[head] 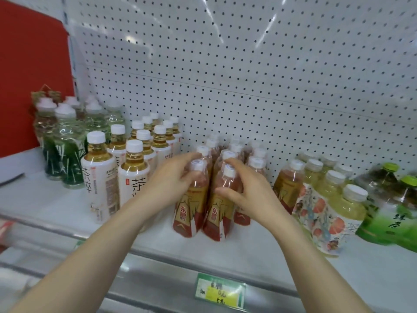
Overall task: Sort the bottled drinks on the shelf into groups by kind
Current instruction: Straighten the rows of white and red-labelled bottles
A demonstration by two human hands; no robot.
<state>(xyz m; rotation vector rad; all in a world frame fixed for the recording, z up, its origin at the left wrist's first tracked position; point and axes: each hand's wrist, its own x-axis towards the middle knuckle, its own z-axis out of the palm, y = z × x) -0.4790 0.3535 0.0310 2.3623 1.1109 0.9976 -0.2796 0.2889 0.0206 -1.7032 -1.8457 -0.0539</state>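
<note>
Two front red-gold bottles stand touching at mid shelf, same kind in rows behind. Left hand curls round the left one's shoulder, right hand round the right one's. Risk: tight pack, so a sideways tug could topple neighbours, esp. white-label teas by the left wrist.

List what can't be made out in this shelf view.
Head view only:
- Rear red-label bottles: blurred, overlapped by the left hand and right hand gripping the front red-label bottles; count unclear.
- Price tag: writing too blurred to read.
- Green-capped bottles: cut off by the right edge.
- White-label bottle: lower label hidden behind the left hand.
</note>
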